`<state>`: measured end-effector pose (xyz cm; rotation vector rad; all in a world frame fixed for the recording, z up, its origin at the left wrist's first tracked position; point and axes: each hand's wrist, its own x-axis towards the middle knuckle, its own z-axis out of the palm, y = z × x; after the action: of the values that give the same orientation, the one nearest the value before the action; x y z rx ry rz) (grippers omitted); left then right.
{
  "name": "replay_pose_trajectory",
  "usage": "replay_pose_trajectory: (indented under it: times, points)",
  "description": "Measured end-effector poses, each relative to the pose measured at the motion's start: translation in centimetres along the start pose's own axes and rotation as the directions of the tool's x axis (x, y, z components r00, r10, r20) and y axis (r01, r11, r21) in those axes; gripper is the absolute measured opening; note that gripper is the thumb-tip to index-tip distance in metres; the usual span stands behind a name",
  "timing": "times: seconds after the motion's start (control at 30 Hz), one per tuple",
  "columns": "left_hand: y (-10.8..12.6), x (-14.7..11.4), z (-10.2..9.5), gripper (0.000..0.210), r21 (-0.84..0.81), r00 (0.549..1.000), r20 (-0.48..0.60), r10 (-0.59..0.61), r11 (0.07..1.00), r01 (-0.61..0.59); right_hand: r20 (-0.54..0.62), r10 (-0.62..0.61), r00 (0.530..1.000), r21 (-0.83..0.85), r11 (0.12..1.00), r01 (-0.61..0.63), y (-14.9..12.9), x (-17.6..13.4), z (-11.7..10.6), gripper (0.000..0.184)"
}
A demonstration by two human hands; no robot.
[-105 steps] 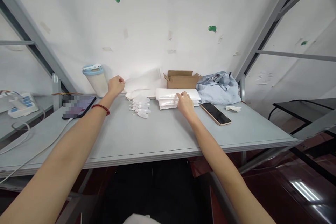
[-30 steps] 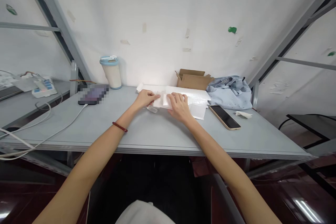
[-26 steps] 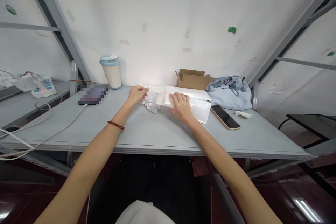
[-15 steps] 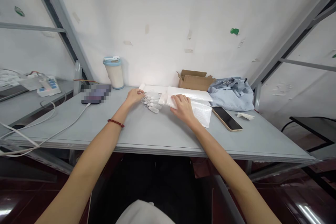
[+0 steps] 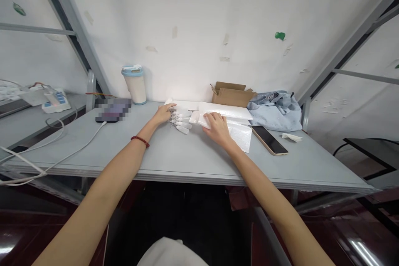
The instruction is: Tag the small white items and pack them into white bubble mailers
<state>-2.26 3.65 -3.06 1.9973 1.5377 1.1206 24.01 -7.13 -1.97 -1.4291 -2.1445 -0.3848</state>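
Observation:
My left hand (image 5: 163, 113) is at the far left end of a small heap of white tags (image 5: 183, 126) with thin strings. Its fingers are curled together at the strings, and what lies between them is hidden. My right hand (image 5: 217, 129) is closed over the left end of a white bubble mailer (image 5: 204, 121), fingers on top and thumb at the near side. A clear plastic flap sticks out left of that hand, towards the tags. More white bubble mailers (image 5: 230, 110) lie behind and under the hand, and one (image 5: 242, 137) shows beside the wrist.
Behind the mailers stands an open cardboard box (image 5: 233, 96), with a bunched light-blue cloth (image 5: 276, 112) to its right. A phone (image 5: 269, 140) and a crumpled tissue (image 5: 291, 137) lie at right. A cup (image 5: 135, 86) and a charging phone (image 5: 112, 110) are at left, with white cables near the edge.
My left hand has moved slightly right and its fingers have curled further over the strings of the tags. My right hand has stayed on the bubble mailer.

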Motion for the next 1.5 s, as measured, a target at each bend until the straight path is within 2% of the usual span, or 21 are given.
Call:
replay_pose_trajectory:
  times: [0.13,0.37,0.6,0.8,1.03,1.17,1.3,1.5]
  points:
    - [-1.0,0.5,-0.2,0.071,0.051,1.0,-0.003,0.002,0.999,-0.002,0.005,-0.002,1.0,-0.005,1.0,0.002,0.0,0.0,0.0,0.034]
    - [-2.1,0.9,-0.8,0.057,0.127,0.999,-0.032,-0.001,0.992,0.005,0.028,0.005,1.0,-0.033,0.999,-0.004,0.0,0.0,0.1,0.036]
    - [-1.6,0.6,-0.7,0.05,0.192,0.996,-0.08,0.034,0.981,-0.019,0.006,-0.012,1.0,-0.015,1.0,0.012,0.1,-0.1,0.3,0.034]
    - [-1.2,-0.1,-0.8,0.06,0.171,0.997,0.009,-0.074,0.983,0.071,0.03,0.001,1.0,-0.016,1.0,0.0,0.0,0.0,0.1,0.035]
    - [0.1,-0.3,-1.0,0.057,0.14,0.999,-0.024,-0.022,0.99,0.025,0.049,0.003,0.999,-0.056,0.998,0.0,0.0,0.0,0.1,0.036]
    - [0.6,-0.4,-0.8,0.05,0.115,0.999,0.017,0.028,0.993,-0.029,0.023,-0.015,1.0,-0.023,1.0,0.015,0.1,0.0,0.2,0.033]
    - [0.5,-0.5,-0.4,0.048,0.134,0.998,0.058,0.005,0.991,-0.013,0.025,-0.008,1.0,-0.024,1.0,0.009,0.0,0.0,0.1,0.033]
    - [0.6,-0.4,-0.8,0.05,0.125,0.999,0.034,0.024,0.992,-0.028,0.046,0.005,0.999,-0.022,1.0,-0.004,-0.2,0.0,-0.2,0.032]
